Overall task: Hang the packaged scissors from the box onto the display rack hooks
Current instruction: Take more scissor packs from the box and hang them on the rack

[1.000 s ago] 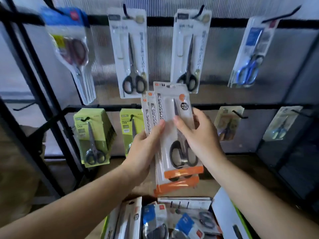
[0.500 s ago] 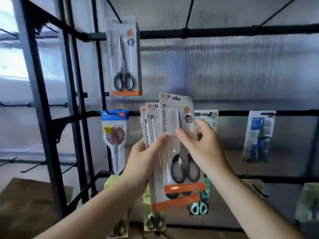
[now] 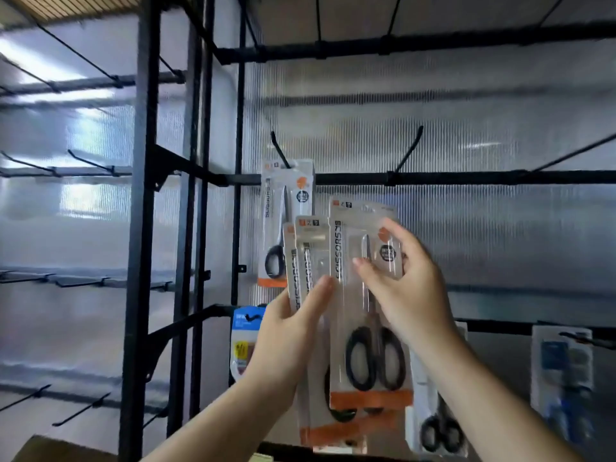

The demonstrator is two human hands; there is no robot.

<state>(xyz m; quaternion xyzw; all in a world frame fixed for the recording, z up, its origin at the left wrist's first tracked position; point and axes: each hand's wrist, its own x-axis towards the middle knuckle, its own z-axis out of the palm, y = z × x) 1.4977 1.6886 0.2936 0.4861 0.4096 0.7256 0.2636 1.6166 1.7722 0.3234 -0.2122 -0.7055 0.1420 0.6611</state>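
My left hand (image 3: pixel 286 341) holds a fanned stack of scissor packs (image 3: pixel 308 261), clear blisters with orange bottom bands and black-handled scissors. My right hand (image 3: pixel 403 288) pinches the front pack (image 3: pixel 360 328) of that stack near its upper half. Just behind and above hangs one matching pack (image 3: pixel 283 215) on a black hook (image 3: pixel 278 150) of the middle rack bar. To its right a bare hook (image 3: pixel 408 151) sticks out from the same bar (image 3: pixel 466 177). The box is out of view.
Black rack uprights (image 3: pixel 140 228) stand left of my hands, with bare hooks on the side bars. A blue-topped pack (image 3: pixel 243 341) hangs lower left; other scissor packs (image 3: pixel 563 368) hang lower right. A top bar (image 3: pixel 400 41) carries more bare hooks.
My view has tilted upward from the lower rows to the upper bars. Both hands have risen with the stack, and the right hand has slid higher on the front pack.
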